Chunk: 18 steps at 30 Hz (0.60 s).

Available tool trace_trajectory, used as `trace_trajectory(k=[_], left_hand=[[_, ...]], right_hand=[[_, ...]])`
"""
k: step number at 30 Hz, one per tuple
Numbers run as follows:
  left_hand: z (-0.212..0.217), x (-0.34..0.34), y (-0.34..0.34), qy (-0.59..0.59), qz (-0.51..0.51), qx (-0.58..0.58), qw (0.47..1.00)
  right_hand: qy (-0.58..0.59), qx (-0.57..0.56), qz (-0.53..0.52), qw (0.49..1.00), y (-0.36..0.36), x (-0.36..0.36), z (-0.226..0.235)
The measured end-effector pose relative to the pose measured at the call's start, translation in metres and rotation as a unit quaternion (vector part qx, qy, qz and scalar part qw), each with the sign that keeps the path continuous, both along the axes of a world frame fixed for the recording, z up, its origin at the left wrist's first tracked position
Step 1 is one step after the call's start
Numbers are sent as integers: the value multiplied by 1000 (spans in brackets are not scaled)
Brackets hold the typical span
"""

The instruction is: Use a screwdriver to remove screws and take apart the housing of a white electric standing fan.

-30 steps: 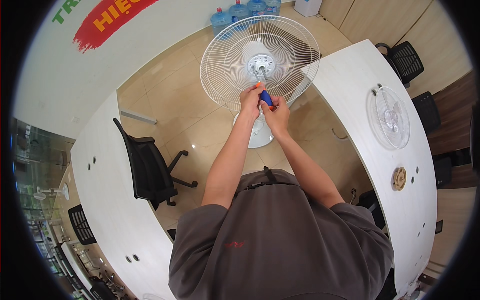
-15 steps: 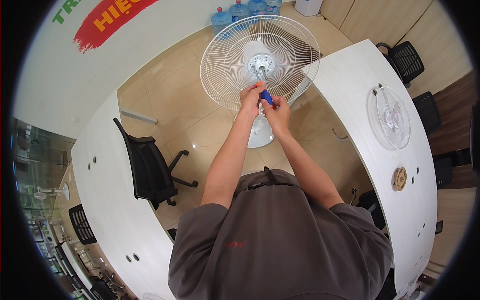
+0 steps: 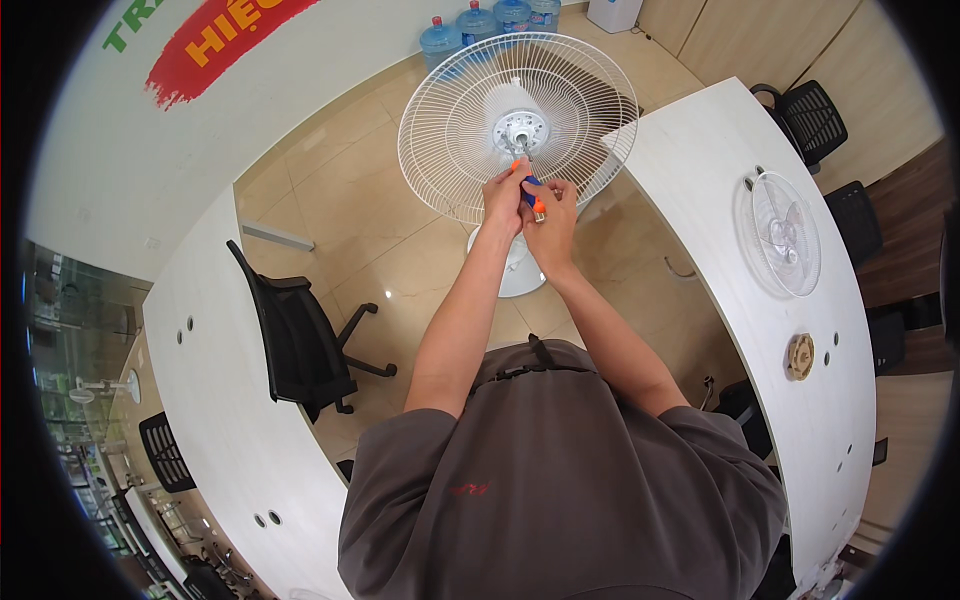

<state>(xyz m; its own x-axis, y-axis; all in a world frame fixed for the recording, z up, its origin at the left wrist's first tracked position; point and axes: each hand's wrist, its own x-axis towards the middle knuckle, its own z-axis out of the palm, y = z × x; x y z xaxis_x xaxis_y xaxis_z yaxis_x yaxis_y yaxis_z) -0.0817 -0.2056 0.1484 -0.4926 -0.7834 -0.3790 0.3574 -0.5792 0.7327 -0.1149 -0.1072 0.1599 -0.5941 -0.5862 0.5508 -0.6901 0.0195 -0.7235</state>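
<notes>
In front of me stands a white pedestal fan with its bare wire guard [image 3: 440,120] facing up toward me; no blades are on it. Below the centre of its hub [image 3: 522,130], my two hands meet on a screwdriver [image 3: 532,187] with a blue and orange handle. My left hand [image 3: 502,203] closes round its front end, beside an orange part. The fingers of my right hand [image 3: 550,222] grip the back of the handle. The screwdriver's tip is too small to make out against the hub. Below the hands shows the white fan base [image 3: 523,278].
On the white table [image 3: 690,150] at right lie a round wire guard with clear blades [image 3: 785,235] and a brown round object [image 3: 800,357]. A black office chair [image 3: 295,335] stands at left by another white table [image 3: 215,400]. Blue water bottles [image 3: 440,42] line the far wall.
My right hand has turned and shifted on the handle, covering more of the blue. Both hands stay below the hub, and the fan has hardly moved.
</notes>
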Motion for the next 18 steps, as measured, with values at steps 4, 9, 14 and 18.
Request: trace_trajectory(k=[4, 9, 14, 18], left_hand=[[6, 1, 2, 47, 20, 77, 996], [0, 6, 0, 124, 5, 120, 985], [1, 4, 2, -60, -3, -28, 998], [-12, 2, 1, 52, 14, 54, 997]], right_hand=[[-139, -23, -11, 990, 0, 6, -4], [-330, 94, 31, 939, -2, -6, -21], [-80, -3, 17, 997, 4, 6, -8], [-313, 41, -14, 949, -1, 1, -16]])
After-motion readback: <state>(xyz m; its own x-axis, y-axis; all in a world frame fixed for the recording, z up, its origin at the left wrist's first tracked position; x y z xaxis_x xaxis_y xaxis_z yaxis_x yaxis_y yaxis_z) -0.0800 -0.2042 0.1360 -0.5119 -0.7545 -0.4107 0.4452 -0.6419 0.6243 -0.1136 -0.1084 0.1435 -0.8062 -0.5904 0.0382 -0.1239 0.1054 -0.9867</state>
